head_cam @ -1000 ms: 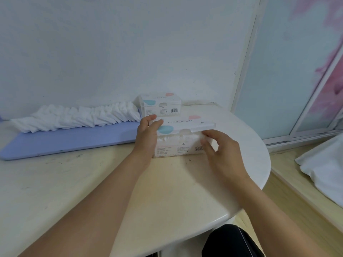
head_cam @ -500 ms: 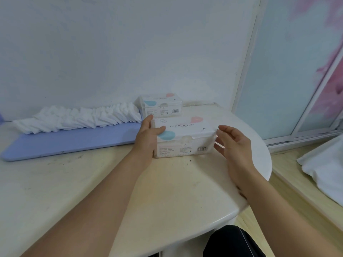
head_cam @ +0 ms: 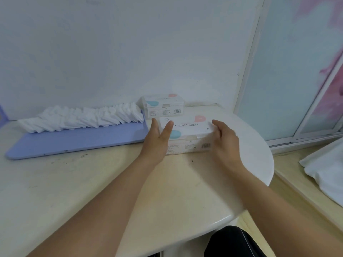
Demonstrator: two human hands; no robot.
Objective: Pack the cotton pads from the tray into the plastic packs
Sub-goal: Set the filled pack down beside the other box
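Observation:
A white plastic pack (head_cam: 187, 134) printed "COSMETIC PUFF" lies on the table in front of me, lid closed. My left hand (head_cam: 157, 140) rests against its left end with straight fingers and the thumb on top. My right hand (head_cam: 224, 138) is at its right end, fingers loosely bent beside the pack. A second closed pack (head_cam: 163, 106) stands behind it by the wall. A long row of white cotton pads (head_cam: 81, 118) lies along the back of the purple-blue tray (head_cam: 74, 140) to the left.
The cream table (head_cam: 130, 191) has a rounded right edge, with the floor beyond it. A white cloth (head_cam: 326, 169) lies at the far right. The wall runs close behind the tray and packs; a sliding door (head_cam: 297, 71) stands at right.
The near pack's lid, lifted a second ago, now lies closed. My right hand moved from the lid's front edge to the pack's right end. My left hand stayed at the left end.

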